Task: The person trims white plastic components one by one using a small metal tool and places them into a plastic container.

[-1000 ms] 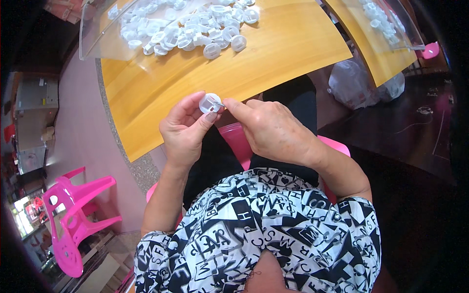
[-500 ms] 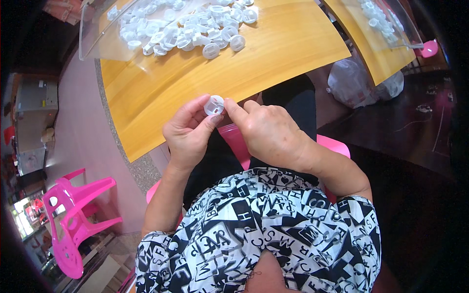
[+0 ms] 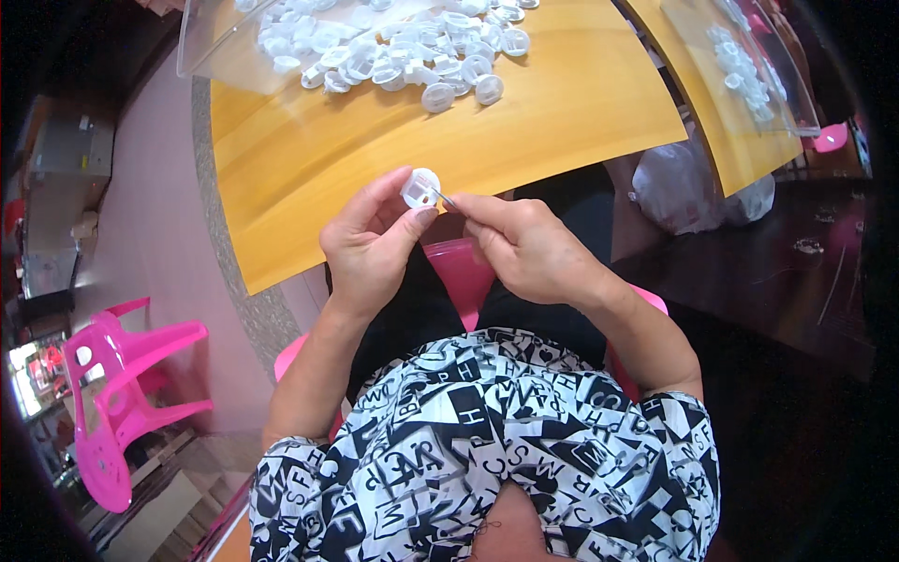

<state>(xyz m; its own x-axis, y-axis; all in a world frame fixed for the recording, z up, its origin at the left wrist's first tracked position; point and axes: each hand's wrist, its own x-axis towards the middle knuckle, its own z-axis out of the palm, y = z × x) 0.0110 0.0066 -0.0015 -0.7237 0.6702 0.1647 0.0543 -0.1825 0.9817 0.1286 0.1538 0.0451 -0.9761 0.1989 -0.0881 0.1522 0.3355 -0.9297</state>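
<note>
Your hands meet on one small white cap, just off the table's near edge.

Your left hand [image 3: 375,245] pinches the white plastic cap [image 3: 420,187] by its rim; your right hand [image 3: 524,245] grips a thin pin [image 3: 442,197] against it. The cap looks light, stiff and slick, so hold the rim. Since a second ago it has tilted, and the pin shows.

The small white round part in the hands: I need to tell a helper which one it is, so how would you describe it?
Start at the yellow wooden table; just off its near edge, the left hand pinches a small white round part. Unlike the pile of white parts lying far back on the table, it is held up alone.
</note>
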